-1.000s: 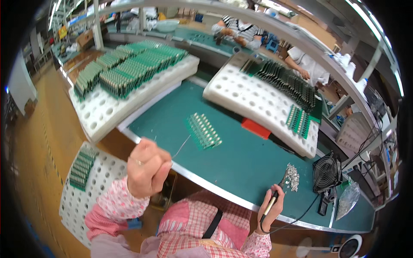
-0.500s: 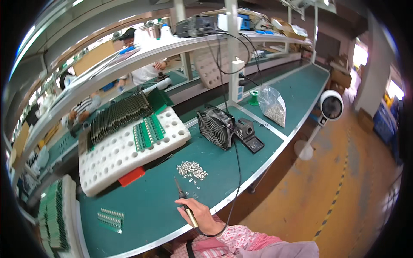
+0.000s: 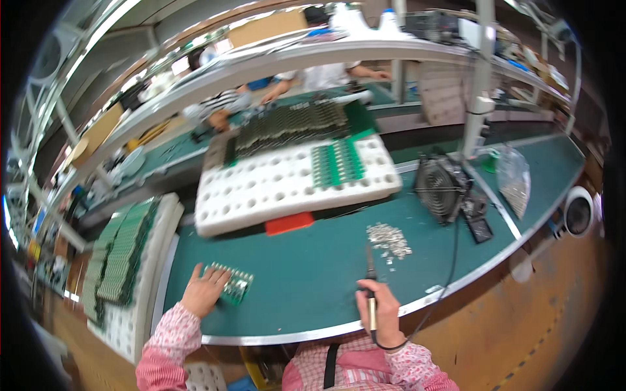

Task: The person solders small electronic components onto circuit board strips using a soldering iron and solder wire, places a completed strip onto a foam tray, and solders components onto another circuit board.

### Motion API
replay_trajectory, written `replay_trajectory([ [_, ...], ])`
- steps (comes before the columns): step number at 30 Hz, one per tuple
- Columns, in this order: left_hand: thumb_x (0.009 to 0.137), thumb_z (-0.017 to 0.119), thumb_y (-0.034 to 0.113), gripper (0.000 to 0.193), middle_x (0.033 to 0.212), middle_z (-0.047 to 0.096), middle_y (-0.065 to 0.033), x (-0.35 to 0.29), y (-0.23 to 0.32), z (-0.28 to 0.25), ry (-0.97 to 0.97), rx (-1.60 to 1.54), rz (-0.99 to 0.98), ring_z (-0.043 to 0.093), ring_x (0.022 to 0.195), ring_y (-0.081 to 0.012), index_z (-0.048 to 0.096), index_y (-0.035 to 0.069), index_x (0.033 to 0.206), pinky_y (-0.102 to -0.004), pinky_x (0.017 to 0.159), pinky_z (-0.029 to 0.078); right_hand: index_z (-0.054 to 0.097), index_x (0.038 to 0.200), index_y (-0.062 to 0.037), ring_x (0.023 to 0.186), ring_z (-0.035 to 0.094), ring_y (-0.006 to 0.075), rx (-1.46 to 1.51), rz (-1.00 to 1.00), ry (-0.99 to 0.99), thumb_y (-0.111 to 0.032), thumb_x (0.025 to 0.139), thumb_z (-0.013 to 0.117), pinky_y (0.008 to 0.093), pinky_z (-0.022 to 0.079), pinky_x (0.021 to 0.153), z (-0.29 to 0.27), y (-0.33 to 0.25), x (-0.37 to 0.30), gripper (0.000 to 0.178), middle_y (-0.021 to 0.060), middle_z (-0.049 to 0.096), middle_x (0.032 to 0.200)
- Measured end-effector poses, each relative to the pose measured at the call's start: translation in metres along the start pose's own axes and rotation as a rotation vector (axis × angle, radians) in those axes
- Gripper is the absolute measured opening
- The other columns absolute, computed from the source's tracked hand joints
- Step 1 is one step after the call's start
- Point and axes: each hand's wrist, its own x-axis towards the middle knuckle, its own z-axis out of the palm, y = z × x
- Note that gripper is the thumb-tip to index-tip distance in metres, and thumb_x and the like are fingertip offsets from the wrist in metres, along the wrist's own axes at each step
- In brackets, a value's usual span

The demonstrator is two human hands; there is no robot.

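Note:
My right hand is closed around the dark and brass-coloured handle of a soldering iron, its tip pointing away from me. Just beyond that tip lies a pile of small silvery metal parts, with a few loose ones nearer me. At the left, my left hand is open with its fingers stretched over the edge of a small green circuit board carrying rows of silvery parts. The fingers cover part of the board, and I cannot tell whether they press on it.
A white foam tray holds dark upright boards and a green board panel. Stacked green boards sit at the left. A fan, iron stand, bag of parts and cord are to the right.
My left hand has come into view and reached the small circuit board. The view has swung left, so the bench things appear further right. My right hand still holds the soldering iron.

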Motion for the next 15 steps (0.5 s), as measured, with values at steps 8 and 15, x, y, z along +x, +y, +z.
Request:
replay_trajectory([
  [8,0.069,0.069,0.012,0.055,0.115,0.058,-0.0115,-0.023,-0.001,-0.015,-0.002,-0.144,-0.083,0.059,0.104,-0.0287,0.052,0.006,0.121,-0.0458,0.099,0.040,0.063,0.107,-0.0039,0.065,0.061,0.0254,-0.008,-0.043,-0.054,0.003,0.081,0.067,0.0338,0.049,0.059,0.005,0.008,0.005,0.027,0.0127,0.059,0.079],
  [15,0.068,0.075,0.025,0.051,0.098,0.062,-0.0123,-0.015,0.042,-0.029,0.097,-0.508,-0.065,0.062,0.090,-0.0330,0.060,0.006,0.113,-0.0416,0.083,0.049,0.062,0.107,-0.0028,0.067,0.060,0.0267,0.006,-0.032,-0.069,0.004,0.081,0.066,0.0343,0.048,0.060,-0.002,0.004,-0.001,0.027,0.0132,0.057,0.080],
])
